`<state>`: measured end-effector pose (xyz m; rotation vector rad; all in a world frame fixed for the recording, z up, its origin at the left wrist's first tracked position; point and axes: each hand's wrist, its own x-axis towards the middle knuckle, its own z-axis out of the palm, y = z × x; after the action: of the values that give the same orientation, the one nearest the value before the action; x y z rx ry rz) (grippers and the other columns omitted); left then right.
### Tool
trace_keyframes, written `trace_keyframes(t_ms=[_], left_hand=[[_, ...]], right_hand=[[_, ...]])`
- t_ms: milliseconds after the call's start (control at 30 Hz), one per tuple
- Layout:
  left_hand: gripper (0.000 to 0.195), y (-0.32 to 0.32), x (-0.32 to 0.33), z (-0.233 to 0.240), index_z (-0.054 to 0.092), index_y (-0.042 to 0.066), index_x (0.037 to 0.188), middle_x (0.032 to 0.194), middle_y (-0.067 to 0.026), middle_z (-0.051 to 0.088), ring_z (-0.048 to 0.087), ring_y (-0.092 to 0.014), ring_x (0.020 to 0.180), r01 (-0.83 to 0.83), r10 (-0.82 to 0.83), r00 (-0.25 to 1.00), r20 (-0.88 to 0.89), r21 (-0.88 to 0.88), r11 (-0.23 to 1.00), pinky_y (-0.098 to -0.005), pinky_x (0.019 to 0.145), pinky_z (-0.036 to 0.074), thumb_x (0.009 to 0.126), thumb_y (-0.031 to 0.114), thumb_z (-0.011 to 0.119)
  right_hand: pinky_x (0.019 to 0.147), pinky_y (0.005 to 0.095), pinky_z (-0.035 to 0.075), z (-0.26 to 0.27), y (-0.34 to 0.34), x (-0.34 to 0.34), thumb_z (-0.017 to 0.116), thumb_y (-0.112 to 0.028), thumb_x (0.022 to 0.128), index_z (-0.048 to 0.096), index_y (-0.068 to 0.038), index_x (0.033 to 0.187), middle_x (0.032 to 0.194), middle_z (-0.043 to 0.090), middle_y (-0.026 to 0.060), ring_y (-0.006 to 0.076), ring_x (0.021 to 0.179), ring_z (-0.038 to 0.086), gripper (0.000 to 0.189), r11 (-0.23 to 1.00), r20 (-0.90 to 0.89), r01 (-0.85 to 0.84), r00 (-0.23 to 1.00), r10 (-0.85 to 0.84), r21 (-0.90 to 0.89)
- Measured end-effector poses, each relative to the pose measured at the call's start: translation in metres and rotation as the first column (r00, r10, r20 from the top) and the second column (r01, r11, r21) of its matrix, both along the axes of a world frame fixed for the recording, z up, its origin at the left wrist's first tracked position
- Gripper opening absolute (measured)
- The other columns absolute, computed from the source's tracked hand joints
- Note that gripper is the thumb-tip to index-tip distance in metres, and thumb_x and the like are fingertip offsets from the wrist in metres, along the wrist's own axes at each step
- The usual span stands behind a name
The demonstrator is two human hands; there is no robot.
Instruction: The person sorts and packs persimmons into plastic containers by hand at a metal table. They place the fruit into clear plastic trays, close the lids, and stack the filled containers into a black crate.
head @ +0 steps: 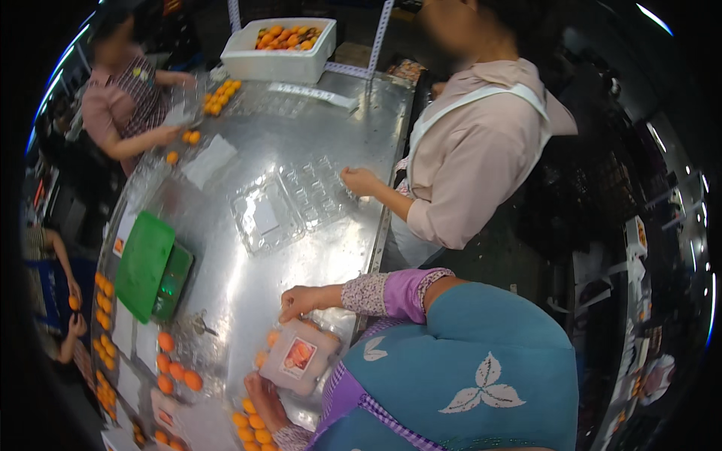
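Observation:
Before me on the metal table lies a clear plastic clamshell box [333,332] of round orange fruit. Over the fruit is a pale liner sheet [321,345] that bears a picture label [298,357]. My right hand [307,301] pinches the upper left corner of the box. At the lower left edge my left hand [266,397] has its fingertips curled on the box, partly hidden. Small orange fruit [248,428] sits in rows beside my left wrist. Larger loose orange fruit [176,370] lies farther left.
On the metal table [217,248] stand a green plastic container [144,268] and an open, cavity-lined clamshell [271,214]. One co-worker's hand [361,182] is near that clamshell; another co-worker's hand [164,135] is near fruit. A white foam crate [271,66] of fruit stands at the far end.

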<state>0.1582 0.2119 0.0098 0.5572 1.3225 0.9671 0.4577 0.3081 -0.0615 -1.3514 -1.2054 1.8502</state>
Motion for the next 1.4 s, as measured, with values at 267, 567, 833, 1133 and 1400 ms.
trace_keyframes(t_ms=[267,567,833,1133,1400], left_hand=[[0.018,-0.035,-0.003,0.007,0.057,0.006,0.102,0.097,-0.0048,0.057,0.053,-0.018,0.089,0.183,-0.082,0.937,-0.340,0.276,0.943,-0.0320,0.080,0.044,0.093,0.016,0.069],[0.025,-0.081,-0.028,-0.051,0.056,0.006,0.105,0.098,-0.0077,0.058,0.058,-0.021,0.089,0.646,-0.508,0.756,-0.413,0.344,0.681,-0.0368,0.079,0.048,0.087,0.009,0.073],[0.025,-0.092,-0.002,-0.029,0.057,0.004,0.098,0.092,-0.0115,0.055,0.057,-0.027,0.083,0.652,-0.136,0.694,-0.706,0.537,0.535,-0.0382,0.075,0.047,0.079,0.002,0.073],[0.029,-0.068,0.092,0.001,0.061,0.004,0.094,0.088,-0.0143,0.056,0.059,-0.035,0.080,0.851,-0.184,0.472,-0.862,0.391,0.350,-0.0435,0.070,0.050,0.068,0.000,0.073],[0.030,-0.039,0.150,-0.011,0.058,0.006,0.089,0.090,-0.0154,0.056,0.060,-0.039,0.084,0.939,-0.196,0.291,-0.937,0.240,0.244,-0.0490,0.070,0.050,0.069,0.016,0.078]], right_hand=[[0.063,0.0351,0.051,0.001,-0.055,0.022,0.046,-0.061,0.100,0.068,-0.003,0.091,0.080,0.066,0.0120,0.0206,0.070,0.063,0.063,0.934,0.262,0.121,0.940,-0.216,0.336],[0.054,0.0353,0.054,0.025,-0.123,0.027,0.040,-0.060,0.102,0.057,0.003,0.124,0.099,0.064,0.0169,0.0232,0.063,0.066,0.069,0.989,0.414,0.098,0.909,-0.046,-0.106],[0.070,0.0358,0.053,0.014,-0.060,0.012,0.059,-0.055,0.096,0.067,-0.003,0.101,0.090,0.069,0.0094,0.0202,0.077,0.065,0.052,0.989,0.403,0.075,0.907,-0.120,0.127],[0.094,0.0429,0.046,0.049,-0.012,0.052,0.056,-0.064,0.094,0.059,-0.007,0.123,0.118,0.055,0.0092,0.0227,0.109,0.054,0.064,0.946,-0.203,0.321,0.925,-0.322,-0.037],[0.097,0.0420,0.046,0.002,-0.032,0.076,0.068,-0.052,0.090,0.065,-0.007,0.120,0.117,0.059,0.0140,0.0313,0.109,0.055,0.054,0.836,0.317,0.410,0.790,-0.526,0.365]])
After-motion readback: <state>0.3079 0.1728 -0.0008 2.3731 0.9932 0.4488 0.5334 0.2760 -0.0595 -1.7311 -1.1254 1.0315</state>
